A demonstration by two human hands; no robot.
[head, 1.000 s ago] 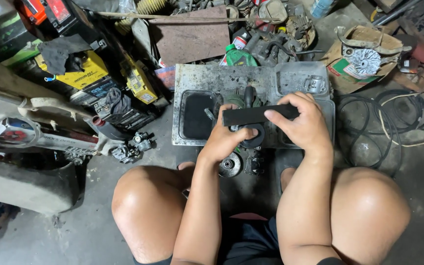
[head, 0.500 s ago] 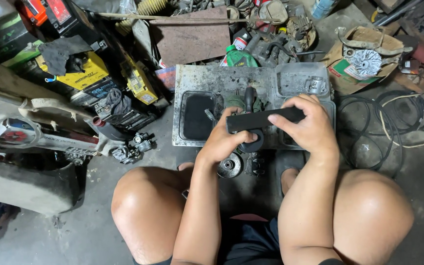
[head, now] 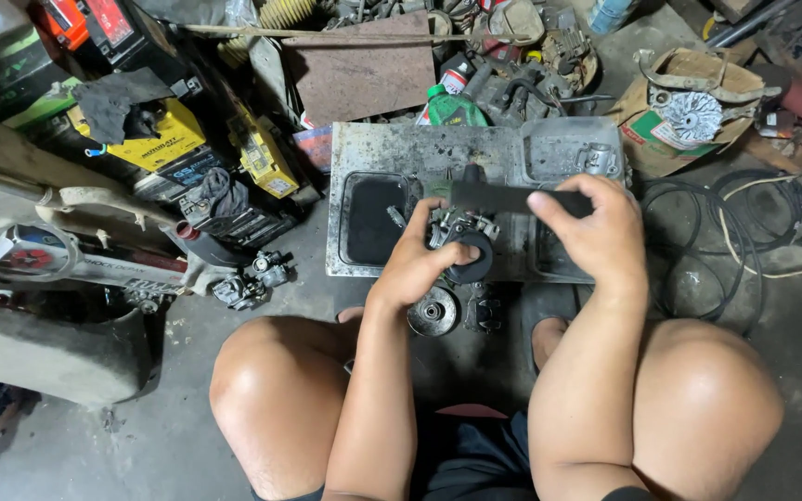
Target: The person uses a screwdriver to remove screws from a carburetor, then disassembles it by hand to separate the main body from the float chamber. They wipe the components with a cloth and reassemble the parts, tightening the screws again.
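Note:
My left hand (head: 420, 264) grips a small metal carburettor (head: 461, 232) with a round black rubber part (head: 472, 258) at its front, held over a dirty grey metal tray (head: 401, 153). My right hand (head: 596, 227) holds a flat black bar-shaped tool (head: 503, 197) level above the carburettor, its left end over the part's top. I sit low with both bare knees either side of the hands. On the floor under my left hand lie a round metal pulley-like disc (head: 433, 313) and a small dark part (head: 485, 311).
Left are yellow and black batteries (head: 155, 139), a scooter body panel (head: 39, 250) and another carburettor (head: 252, 278). Behind the tray lie a rusty plate (head: 364, 70) and a green bottle (head: 452, 107). Right: a cardboard box with a fan-like part (head: 693, 116), black cables (head: 735, 232).
My left hand let go of the black tool and dropped onto the carburettor. My right hand lifted the tool slightly up and to the right.

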